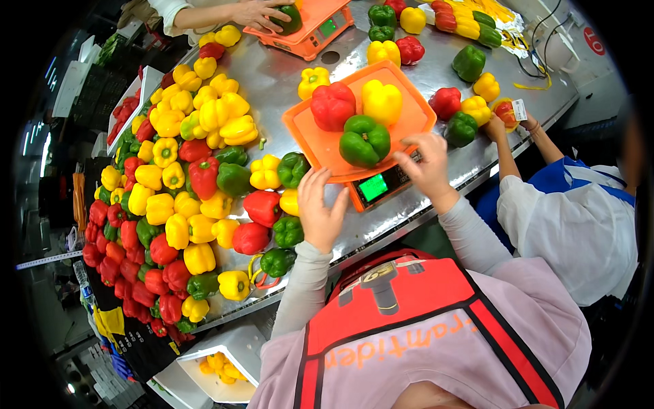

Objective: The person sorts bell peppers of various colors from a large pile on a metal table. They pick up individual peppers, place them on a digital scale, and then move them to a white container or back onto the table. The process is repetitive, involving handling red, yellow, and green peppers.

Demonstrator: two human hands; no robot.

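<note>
Three bell peppers rest in the orange tray (pixel 311 149) of a weighing scale: a red pepper (pixel 332 106), a yellow pepper (pixel 382 102) and a green pepper (pixel 364 141). My left hand (pixel 322 208) is at the tray's near left corner with fingers and thumb apart, nothing in it; whether it touches the rim is unclear. At the near right side, my right hand (pixel 428 164) hovers over the tray's edge, empty, its fingertips just right of the green pepper. The scale's lit green display (pixel 373 188) faces me between both hands.
A large heap of mixed peppers (pixel 173 204) covers the table's left side. Scissors (pixel 258 278) lie near the front edge. Across the table, a person's hand (pixel 263 15) holds a green pepper on another scale (pixel 317 30). At right, another person handles bagged peppers (pixel 506 113).
</note>
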